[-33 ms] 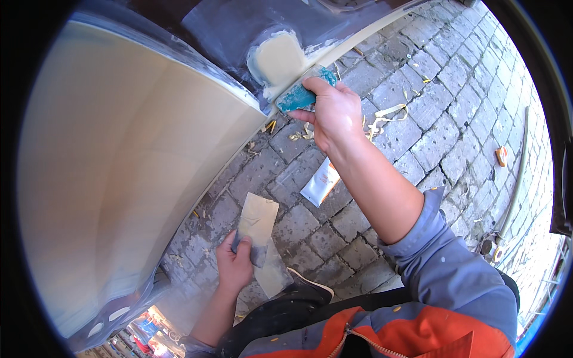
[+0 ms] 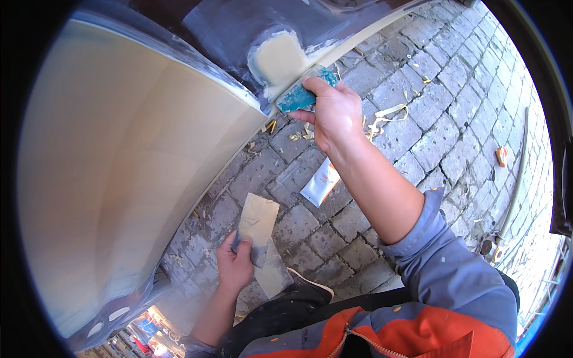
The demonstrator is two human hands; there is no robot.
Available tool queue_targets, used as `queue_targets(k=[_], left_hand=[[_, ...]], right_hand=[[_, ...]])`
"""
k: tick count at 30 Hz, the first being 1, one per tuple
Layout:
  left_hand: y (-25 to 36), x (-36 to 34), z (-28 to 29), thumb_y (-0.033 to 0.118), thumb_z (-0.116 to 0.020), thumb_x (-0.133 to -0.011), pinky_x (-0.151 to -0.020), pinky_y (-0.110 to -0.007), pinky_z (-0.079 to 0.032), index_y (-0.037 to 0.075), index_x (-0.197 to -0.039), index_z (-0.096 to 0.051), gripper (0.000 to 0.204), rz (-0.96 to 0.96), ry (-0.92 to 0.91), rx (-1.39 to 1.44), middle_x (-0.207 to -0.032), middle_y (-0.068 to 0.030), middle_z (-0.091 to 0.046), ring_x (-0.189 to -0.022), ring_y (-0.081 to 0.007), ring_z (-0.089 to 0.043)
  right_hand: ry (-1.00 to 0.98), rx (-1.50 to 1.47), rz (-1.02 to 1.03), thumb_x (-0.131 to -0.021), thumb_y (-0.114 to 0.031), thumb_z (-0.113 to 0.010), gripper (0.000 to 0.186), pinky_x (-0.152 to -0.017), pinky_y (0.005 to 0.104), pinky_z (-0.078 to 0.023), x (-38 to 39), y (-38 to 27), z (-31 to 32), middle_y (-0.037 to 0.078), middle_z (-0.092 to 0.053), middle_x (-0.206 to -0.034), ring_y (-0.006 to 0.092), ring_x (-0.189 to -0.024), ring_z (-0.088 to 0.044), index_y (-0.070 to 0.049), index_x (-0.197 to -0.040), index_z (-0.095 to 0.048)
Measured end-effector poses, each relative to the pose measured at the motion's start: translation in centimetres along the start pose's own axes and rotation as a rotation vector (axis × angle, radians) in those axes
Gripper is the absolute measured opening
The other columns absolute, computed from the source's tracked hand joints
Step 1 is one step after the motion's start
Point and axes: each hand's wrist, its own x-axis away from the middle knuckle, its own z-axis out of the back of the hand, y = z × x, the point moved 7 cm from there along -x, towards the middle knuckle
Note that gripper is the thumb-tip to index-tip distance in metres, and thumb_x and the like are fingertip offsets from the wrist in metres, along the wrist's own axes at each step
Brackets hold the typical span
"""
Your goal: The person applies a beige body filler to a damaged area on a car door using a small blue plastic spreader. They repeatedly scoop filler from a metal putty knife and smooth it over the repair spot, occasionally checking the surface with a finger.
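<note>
My right hand point(image 2: 337, 110) pinches a teal filler spreader point(image 2: 296, 97), smeared with pale residue. The spreader rests against the lower edge of the vehicle body, just below a rounded patch of cream filler point(image 2: 279, 56). Lower down, my left hand point(image 2: 236, 262) is closed on a flat rectangular putty plate point(image 2: 260, 218) coated with beige filler, thumb on top. A second greyish plate point(image 2: 273, 273) shows beneath it; whether the hand grips that one too is hard to tell. A large beige-coated body panel point(image 2: 137, 149) fills the left side.
Grey stone paving point(image 2: 439, 134) covers the ground. A white and orange tube point(image 2: 320, 182) lies beside my right forearm. Curled strips of tape point(image 2: 388, 113) are scattered beyond it. An orange object point(image 2: 502, 156) and a long pipe point(image 2: 517, 179) lie at the right. My shoe point(image 2: 313, 283) stands below.
</note>
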Motion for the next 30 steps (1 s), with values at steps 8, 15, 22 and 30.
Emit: queue_targets(k=[8, 15, 22, 30], left_hand=[[-0.1, -0.1, 0.2, 0.007, -0.055, -0.104, -0.072, -0.024, -0.049, -0.003, -0.112, -0.072, 0.021, 0.007, -0.003, 0.013, -0.094, 0.0003, -0.073, -0.082, -0.0035, -0.059], [-0.4, -0.1, 0.4, 0.007, -0.055, -0.105, -0.073, -0.024, -0.050, -0.004, -0.113, -0.071, 0.021, -0.002, 0.001, 0.027, -0.096, -0.0010, -0.074, -0.083, -0.0043, -0.061], [-0.8, 0.0, 0.3, 0.006, -0.055, -0.105, -0.078, -0.025, -0.051, -0.004, -0.115, -0.071, 0.022, 0.023, -0.029, 0.009, -0.100, -0.0026, -0.075, -0.088, -0.0056, -0.063], [-0.2, -0.3, 0.2, 0.006, -0.055, -0.104, -0.078, -0.025, -0.052, -0.005, -0.115, -0.071, 0.022, -0.006, -0.028, -0.006, -0.101, -0.0033, -0.075, -0.089, -0.0057, -0.063]], right_hand=[[-0.055, 0.022, 0.022, -0.093, -0.010, -0.068, 0.018, -0.058, 0.0332, -0.063, 0.4, 1.9, 1.3, 0.012, -0.073, -0.092, 0.0203, -0.073, -0.073, 0.005, -0.103, -0.065], [-0.019, 0.003, -0.054, -0.093, -0.010, -0.069, 0.018, -0.057, 0.0328, -0.062, 0.8, 2.3, -0.3, 0.013, -0.072, -0.092, 0.0207, -0.074, -0.073, 0.004, -0.102, -0.063], [-0.017, 0.044, 0.028, -0.094, -0.008, -0.068, 0.013, -0.056, 0.0331, -0.061, 2.2, 1.4, -1.4, 0.012, -0.072, -0.091, 0.0181, -0.071, -0.071, 0.004, -0.096, -0.066], [0.010, -0.054, -0.007, -0.093, -0.009, -0.068, 0.018, -0.057, 0.0356, -0.065, 0.4, 1.9, 2.0, 0.013, -0.071, -0.093, 0.0222, -0.073, -0.073, 0.005, -0.104, -0.064]])
